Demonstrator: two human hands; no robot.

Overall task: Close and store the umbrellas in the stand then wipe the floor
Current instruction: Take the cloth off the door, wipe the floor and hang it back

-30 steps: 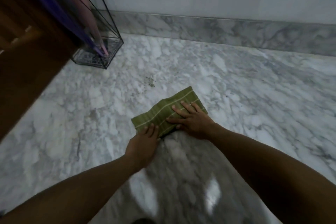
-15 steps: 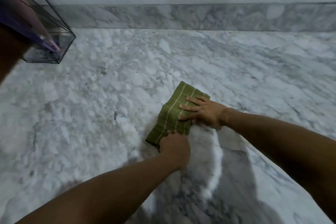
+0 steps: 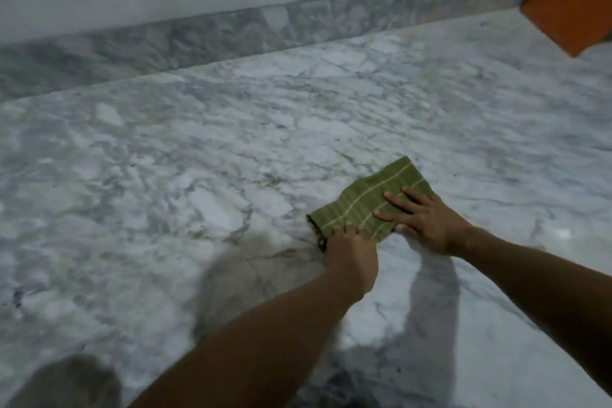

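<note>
The marble floor (image 3: 198, 175) runs out from the skirting (image 3: 198, 33). My folded cloth (image 3: 374, 199) lies well out from that skirting; it looks soft and light, apt to bunch, best pressed flat. I spread my right hand (image 3: 427, 222) on it and set my left hand (image 3: 351, 255) on its edge, neither grip closed.

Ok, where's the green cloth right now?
Head view, right of centre: the green cloth lies on the marble floor, pressed by the left hand and right hand.

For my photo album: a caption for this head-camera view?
Left hand and right hand press a green cloth onto the marble floor.
</note>
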